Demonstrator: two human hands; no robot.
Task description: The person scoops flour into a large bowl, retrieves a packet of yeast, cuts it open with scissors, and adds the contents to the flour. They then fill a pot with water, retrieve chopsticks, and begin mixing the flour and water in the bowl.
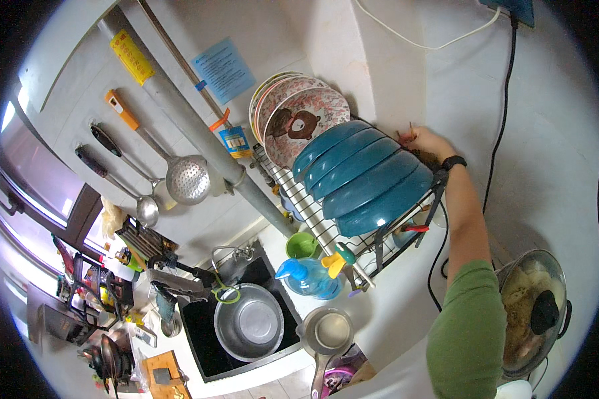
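My right hand [430, 141] reaches behind a row of blue-green bowls [374, 184] at the far right end of a wire dish rack [299, 192]. A dark band circles that wrist. At its fingertips are small thin reddish pieces [406, 135], too blurred to name. A dark brown thing below the palm is mostly hidden by the bowls. Whether the fingers grip anything is unclear. Patterned plates [324, 107], the front one with a bear picture, stand on edge beside the bowls. My left hand is out of view.
A metal basin [249, 321] sits in the black sink [204, 349]. By the rack are a green cup [302, 245] and blue clear jug [312, 279]. A saucepan [329, 331] overlaps the counter's front edge. At right stands a glass-lidded pan [534, 314]; a black cable [499, 134] hangs nearby.
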